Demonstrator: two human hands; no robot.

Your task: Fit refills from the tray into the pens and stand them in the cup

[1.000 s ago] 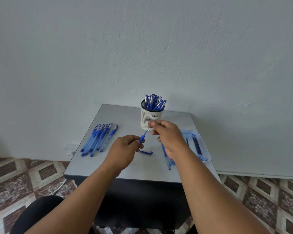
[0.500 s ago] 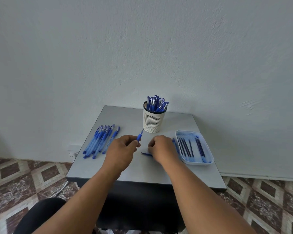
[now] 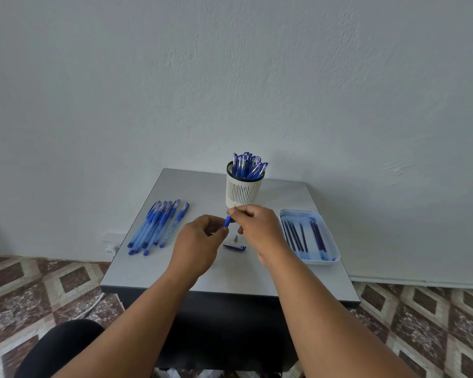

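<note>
- Holding a blue pen (image 3: 227,222) between them, both hands meet above the middle of the grey counter (image 3: 159,266), just in front of the cup.
- The left hand (image 3: 200,242) has its fingers (image 3: 219,232) curled round the lower end of the pen, so most of the barrel is hidden inside the fist.
- The right hand (image 3: 258,230) pinches the upper end of the same pen between thumb and forefinger; its other fingers are bent loosely beneath.
- The pen tilts up toward 1 o'clock, its top end near the base of the cup; I cannot tell whether they touch.
- At 12 o'clock from the hands stands a white slotted cup (image 3: 243,190), upright and packed with capped blue pens.
- At 9 o'clock a row of blue pens (image 3: 159,227) lies flat on the counter, side by side and touching, slanted the same way.
- At 3 o'clock sits a shallow white tray (image 3: 335,249) holding thin dark-blue refills (image 3: 298,237) laid lengthwise.
- On the counter between the two wrists lie a blue pen cap (image 3: 234,247) and, just beyond it, a small grey cone-shaped tip (image 3: 236,238).
- Below the counter's near edge a patterned tile floor (image 3: 52,290) shows on both sides.
</note>
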